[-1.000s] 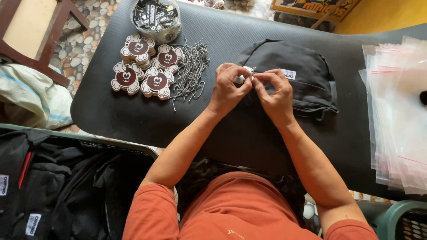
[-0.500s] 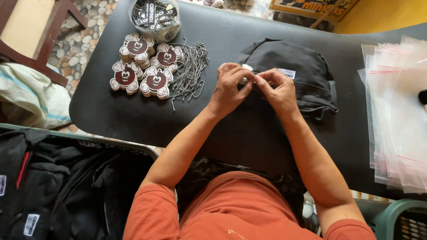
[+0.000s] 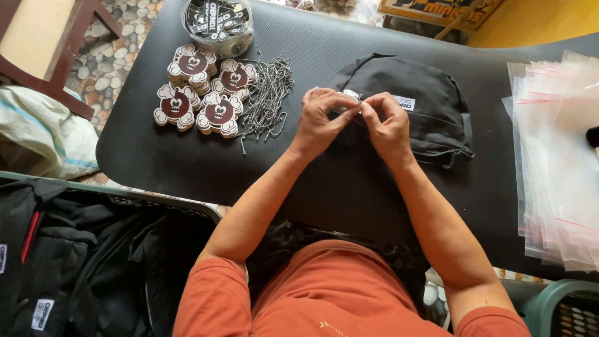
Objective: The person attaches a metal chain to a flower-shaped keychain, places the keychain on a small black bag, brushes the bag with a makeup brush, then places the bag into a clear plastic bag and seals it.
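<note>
A folded black garment [image 3: 412,100] with a small white label lies on the black table [image 3: 187,162]. Over its left edge my left hand [image 3: 321,118] and my right hand [image 3: 387,122] meet, fingertips pinched together on a small silvery-white tag [image 3: 350,95] and what looks like a thin bead chain. The tag is mostly hidden by my fingers. To the left lie a loose heap of metal bead chains [image 3: 267,100] and stacks of brown-and-white skull-shaped hang tags [image 3: 203,93].
A clear round tub [image 3: 218,22] of small dark labels stands at the table's far edge. A stack of clear plastic bags [image 3: 555,156] covers the right side. A bin of black garments [image 3: 81,262] is at my lower left; a green basket [image 3: 561,306] at lower right.
Both hands stay pinched at the same spot over the garment, fingers shifting only slightly. Nothing else on the table has moved.
</note>
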